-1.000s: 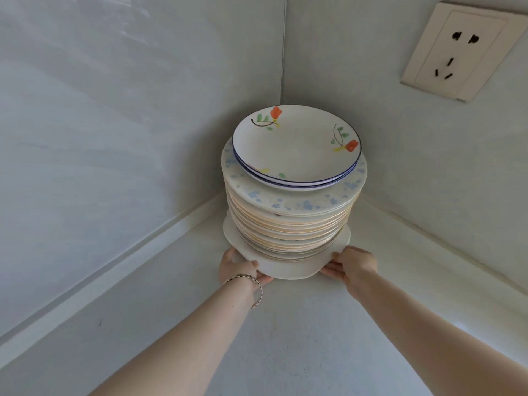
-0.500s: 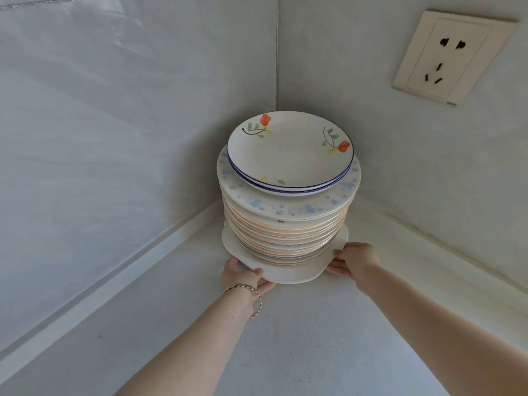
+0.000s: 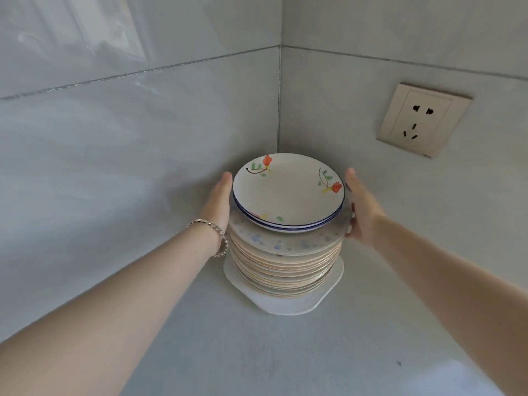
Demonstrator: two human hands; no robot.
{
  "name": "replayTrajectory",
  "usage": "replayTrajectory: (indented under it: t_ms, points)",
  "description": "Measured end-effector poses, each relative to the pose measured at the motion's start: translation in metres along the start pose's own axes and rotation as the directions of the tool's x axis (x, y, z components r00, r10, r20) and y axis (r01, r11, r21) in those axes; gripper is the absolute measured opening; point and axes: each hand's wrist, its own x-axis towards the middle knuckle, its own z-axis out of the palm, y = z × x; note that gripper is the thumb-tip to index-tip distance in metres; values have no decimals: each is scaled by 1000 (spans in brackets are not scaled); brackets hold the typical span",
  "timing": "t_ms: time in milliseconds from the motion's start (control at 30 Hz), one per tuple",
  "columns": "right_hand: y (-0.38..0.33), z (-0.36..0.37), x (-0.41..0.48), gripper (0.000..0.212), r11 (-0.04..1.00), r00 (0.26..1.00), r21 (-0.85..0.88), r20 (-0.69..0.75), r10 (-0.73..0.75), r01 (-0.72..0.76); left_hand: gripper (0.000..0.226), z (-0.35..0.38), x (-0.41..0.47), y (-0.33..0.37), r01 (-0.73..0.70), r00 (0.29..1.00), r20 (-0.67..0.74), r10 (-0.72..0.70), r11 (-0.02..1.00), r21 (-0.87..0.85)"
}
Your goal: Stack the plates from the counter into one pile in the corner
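Two bare forearms reach in from the near edge over the grey counter, the left one wearing a silver bracelet at the wrist. Just beyond them the pile stands on the counter, close into the corner. It looks like glazed ceramic throughout: heavy as a whole, rigid, slick at the rims, and liable to chip or shatter if it slides or tips. Its base plate is white with angled corners and juts out wider than everything above, so that rim is probably the safest place to take hold when shifting the whole pile; higher up, only a flat steadying press from both sides seems wise. Above the base lie many cream plates with thin orange-gold edges, a little uneven in their lie, then a wider speckled plate with faint blue flecks. On top sit two smaller flowered plates with blue rims, red blossoms and green leaves. The left hand is flat with its fingers straight, palm turned to the upper plates and seemingly touching their rims. The right hand mirrors it on the other side, against the speckled plate's edge, and neither hand curls round anything. Behind, pale tiled walls meet, and a beige socket sits on the right-hand wall
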Motion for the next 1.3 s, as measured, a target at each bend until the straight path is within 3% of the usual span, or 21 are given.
replayTrajectory:
  t_ms: [67,133,233,333,367,433,500,567,667,767,833,933,1133,1300]
  points:
    - [0,9,1,40,997,1000,-75,-1,-9,9,82,10,-1,2,2,1000,17,-3,995,96]
    - [6,11,2,42,990,997,-133,-46,-60,53,71,17,-2,-2,-87,996,-2,89,976,200]
    - [14,5,1,42,989,995,-134,-63,-78,68,66,17,-7,-7,-139,990,10,141,954,266]
    - [14,4,-3,38,978,994,-189,-46,-97,87,47,15,-5,-8,-154,987,26,156,915,373]
    - [13,2,-3,40,943,987,-309,-61,-147,122,46,15,-3,-7,-148,987,10,159,893,424]
    - [9,-3,-3,47,767,936,-616,-133,-327,180,47,15,-4,-1,-114,978,-75,196,794,597]
    - [1,-4,-8,47,651,892,-739,-161,-423,175,48,13,-8,8,-62,959,-130,253,633,771]
    - [-7,-1,-11,38,666,939,-736,-129,-317,124,40,12,-9,15,-57,970,-93,223,586,808]
    - [-10,7,-15,19,689,989,-723,-67,-130,42,22,14,-9,19,-30,995,-52,88,736,677]
    - [-9,7,-23,27,797,994,-603,-62,-95,39,20,15,-11,18,41,999,-50,-16,844,536]
    - [-6,5,-31,28,864,996,-503,-54,-77,40,20,14,-12,16,59,998,-40,-45,865,498]
    - [0,3,-36,25,885,994,-460,-38,-102,73,25,12,-17,13,49,999,-31,-39,872,488]
    - [7,2,-25,25,874,991,-480,-64,-117,72,28,19,-31,14,2,998,-51,35,803,596]
    - [3,-3,-42,26,820,995,-573,-86,-48,-10,38,15,-66,28,-59,989,-31,144,580,813]
